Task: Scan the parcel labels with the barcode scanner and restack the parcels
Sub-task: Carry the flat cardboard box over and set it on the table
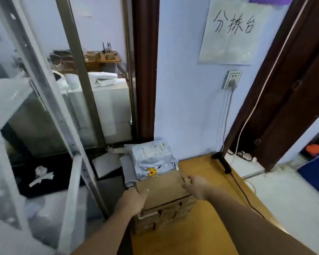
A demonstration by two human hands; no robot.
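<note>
A brown cardboard parcel (162, 184) tops a stack of cardboard boxes (164, 216) at the left end of the wooden table (206, 229). My left hand (133, 199) grips its left edge, thumb on the top face. My right hand (195, 186) holds its right edge, fingers curled over the corner. Behind it lies a grey plastic mailer (153, 159) with a printed label and a yellow-red sticker, on top of a flat grey parcel (128, 173). A black barcode scanner (222, 161) rests on the table by the wall, its cable trailing along the right edge.
A wall socket (231, 80) with a grey plug and a paper sign (232, 32) hang on the wall behind. A dark wooden door frame (284, 89) stands right. Left is a metal-framed glass partition (77, 107) with a black tray (44, 173) holding crumpled paper.
</note>
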